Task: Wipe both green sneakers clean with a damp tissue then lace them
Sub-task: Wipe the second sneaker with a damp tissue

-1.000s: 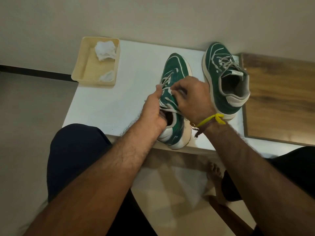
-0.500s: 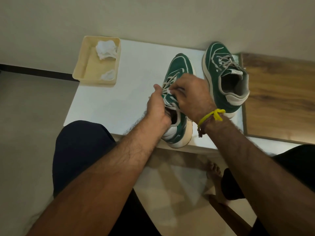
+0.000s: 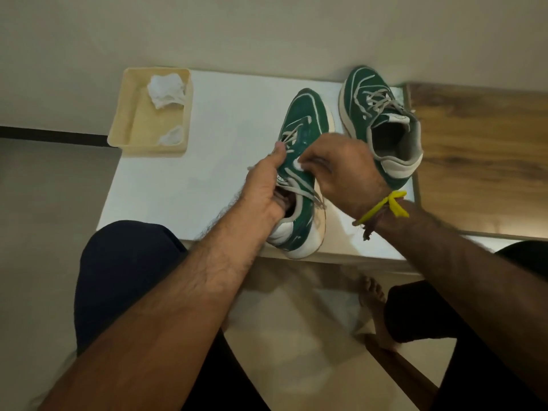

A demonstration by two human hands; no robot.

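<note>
Head view: lacing underway on near green sneaker [image 3: 299,185] at white table [image 3: 207,179] edge; left hand [image 3: 264,188] gripped its collar; right hand [image 3: 341,173] pinched lace [image 3: 305,188]; likely next, threading remaining eyelets; far sneaker [image 3: 382,126] apparently laced.

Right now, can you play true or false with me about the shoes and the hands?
1. Both hands are on the near green sneaker. True: the left hand grips its collar and the right hand pinches its lace.
2. The far green sneaker has no laces. False: laces run through it.
3. The tray holds crumpled tissues. True.
4. The tray sits between the two sneakers. False: it sits to their left on the white table.
</note>
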